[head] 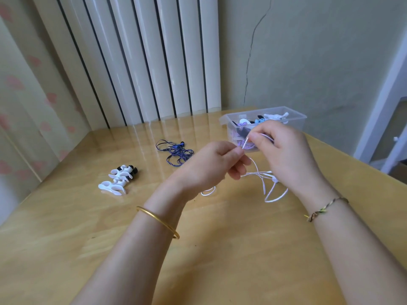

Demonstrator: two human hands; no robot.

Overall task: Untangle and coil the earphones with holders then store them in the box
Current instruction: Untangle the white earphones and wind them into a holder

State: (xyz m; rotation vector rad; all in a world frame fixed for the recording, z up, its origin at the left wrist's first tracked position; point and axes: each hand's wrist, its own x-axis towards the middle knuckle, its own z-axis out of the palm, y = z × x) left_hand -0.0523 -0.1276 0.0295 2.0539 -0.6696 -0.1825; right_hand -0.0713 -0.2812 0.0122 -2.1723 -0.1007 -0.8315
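I pinch the white earphones (262,175) with both my left hand (211,164) and right hand (284,148) above the table (66,238), still untangling, I judge; next I need a holder (113,186), then the box (295,116).

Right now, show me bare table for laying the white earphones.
Free: the table near-left, bordered by white holders and left forearm; also between the forearms. Crowded: by the box, under the left hand, right hand and white earphones.

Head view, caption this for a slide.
Left hand and right hand pinch a white earphone cable over the table; blue earphones, holders and clear box nearby.
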